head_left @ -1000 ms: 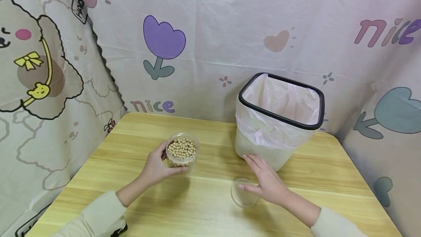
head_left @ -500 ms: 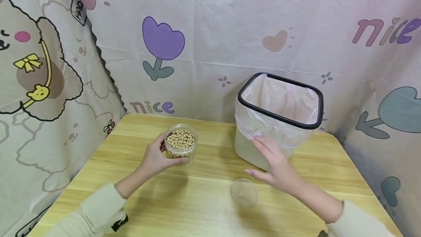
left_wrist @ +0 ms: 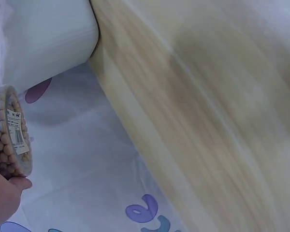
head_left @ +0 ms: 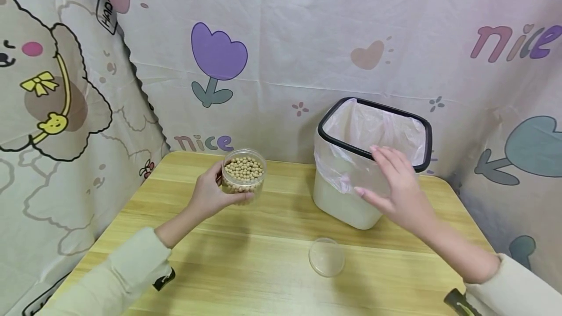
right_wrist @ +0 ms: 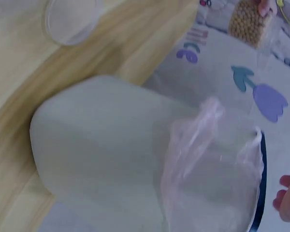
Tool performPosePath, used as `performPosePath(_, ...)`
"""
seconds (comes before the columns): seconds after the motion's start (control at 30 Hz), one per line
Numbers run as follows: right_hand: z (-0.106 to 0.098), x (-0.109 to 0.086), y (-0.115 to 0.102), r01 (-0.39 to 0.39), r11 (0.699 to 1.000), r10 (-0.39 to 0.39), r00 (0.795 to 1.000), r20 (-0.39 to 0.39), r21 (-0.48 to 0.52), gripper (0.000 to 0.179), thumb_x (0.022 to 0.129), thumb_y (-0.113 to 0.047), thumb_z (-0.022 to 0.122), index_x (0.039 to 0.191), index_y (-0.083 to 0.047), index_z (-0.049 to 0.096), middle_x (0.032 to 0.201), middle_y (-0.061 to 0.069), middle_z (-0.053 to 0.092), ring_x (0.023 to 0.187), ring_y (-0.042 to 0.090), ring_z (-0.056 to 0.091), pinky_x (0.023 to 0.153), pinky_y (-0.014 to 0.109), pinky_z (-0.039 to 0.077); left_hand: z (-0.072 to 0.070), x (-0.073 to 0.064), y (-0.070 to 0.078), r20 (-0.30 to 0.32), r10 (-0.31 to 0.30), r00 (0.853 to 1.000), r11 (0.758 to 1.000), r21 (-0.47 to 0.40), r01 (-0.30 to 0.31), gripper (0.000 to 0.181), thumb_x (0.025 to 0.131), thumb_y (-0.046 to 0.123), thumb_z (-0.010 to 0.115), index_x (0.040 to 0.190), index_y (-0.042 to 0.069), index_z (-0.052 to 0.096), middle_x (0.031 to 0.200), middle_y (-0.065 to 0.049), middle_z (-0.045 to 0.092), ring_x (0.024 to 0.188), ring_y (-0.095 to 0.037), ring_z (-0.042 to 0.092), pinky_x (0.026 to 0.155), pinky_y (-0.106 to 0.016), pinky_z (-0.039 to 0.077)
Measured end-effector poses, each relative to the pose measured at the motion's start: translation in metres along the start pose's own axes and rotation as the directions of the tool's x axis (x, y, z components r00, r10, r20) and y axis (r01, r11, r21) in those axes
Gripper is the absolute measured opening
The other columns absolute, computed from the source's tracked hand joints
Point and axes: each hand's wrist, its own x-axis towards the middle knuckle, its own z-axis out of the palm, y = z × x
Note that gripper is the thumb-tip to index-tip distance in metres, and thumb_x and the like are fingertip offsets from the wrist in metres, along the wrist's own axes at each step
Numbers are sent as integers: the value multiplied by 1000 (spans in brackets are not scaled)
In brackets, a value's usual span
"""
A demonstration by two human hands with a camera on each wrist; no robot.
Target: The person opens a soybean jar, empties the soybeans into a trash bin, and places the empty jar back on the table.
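My left hand (head_left: pixel 210 189) grips a clear plastic jar (head_left: pixel 243 177) round its side, thumb in front. The jar is open at the top and nearly full of round beige beans (head_left: pixel 244 168). In the left wrist view the jar (left_wrist: pixel 7 133) shows a barcode label on its base, held up off the table. My right hand (head_left: pixel 401 194) is raised in front of the trash bin (head_left: pixel 347 204), fingers extended and holding nothing, fingertips overlapping the black rim. Only its fingertips (right_wrist: pixel 286 191) and part of the palm show at the right wrist view's edge.
A clear round lid (head_left: pixel 327 257) lies on the wooden table (head_left: pixel 263 277), in front of the bin. A pale pink bag (head_left: pixel 386 130) lines the bin and folds over its outside. Printed cloth (head_left: pixel 281 52) hangs behind the table and along both sides.
My left hand has lifted the jar higher. My right hand has moved from above the lid, up and to the right, to the bin's rim.
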Motion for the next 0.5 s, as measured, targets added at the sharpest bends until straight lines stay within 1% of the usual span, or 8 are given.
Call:
performPosePath(0.03, -3, 2, 3, -44, 999, 44, 999, 22, -7, 82, 86, -62, 47, 128, 8, 47, 125, 27, 51, 118, 42, 41, 108, 48, 29, -1, 2, 1, -1, -4, 1000, 1000, 6, 4, 87, 57, 20, 88, 130, -1, 45, 124, -22, 56, 116, -36, 55, 98, -45, 47)
performPosePath(0.1, -8, 5, 8, -122, 992, 124, 990, 67, -36, 82, 86, -60, 50, 131, 8, 44, 129, 28, 48, 122, 43, 38, 106, 56, 27, -2, 6, 4, -1, -11, 1000, 1000, 22, 11, 88, 57, 21, 88, 131, -1, 45, 126, -22, 55, 117, -36, 54, 99, -46, 46)
performPosePath(0.17, -14, 9, 14, -184, 980, 191, 976, 105, -72, 81, 84, -56, 55, 133, 8, 42, 132, 28, 44, 125, 45, 34, 108, 59, 23, -3, 10, 6, 5, -16, 1000, 999, 32, 16, 87, 58, 22, 87, 130, 0, 44, 126, -21, 55, 118, -36, 53, 99, -47, 46)
performPosePath(0.23, -19, 12, 20, -220, 968, 235, 963, 130, -119, 81, 84, -52, 59, 133, 9, 40, 134, 30, 42, 127, 47, 31, 110, 59, 20, -3, 14, 7, 15, -16, 1000, 999, 34, 15, 88, 59, 22, 87, 132, 0, 43, 128, -21, 54, 119, -36, 52, 100, -47, 46)
performPosePath(0.37, -29, 18, 31, -299, 933, 336, 923, 187, -199, 83, 83, -49, 61, 136, 10, 35, 139, 30, 35, 130, 47, 25, 110, 60, 19, -5, 23, 13, 34, -12, 999, 999, 30, 11, 88, 60, 22, 87, 132, -1, 42, 127, -21, 53, 120, -35, 51, 100, -48, 45)
performPosePath(0.5, -36, 23, 41, -368, 896, 425, 874, 235, -249, 85, 84, -48, 59, 138, 10, 29, 143, 31, 28, 132, 49, 20, 108, 63, 19, -7, 34, 21, 46, -3, 999, 1000, 27, 1, 89, 59, 22, 87, 132, -2, 42, 126, -22, 54, 119, -35, 51, 100, -47, 45)
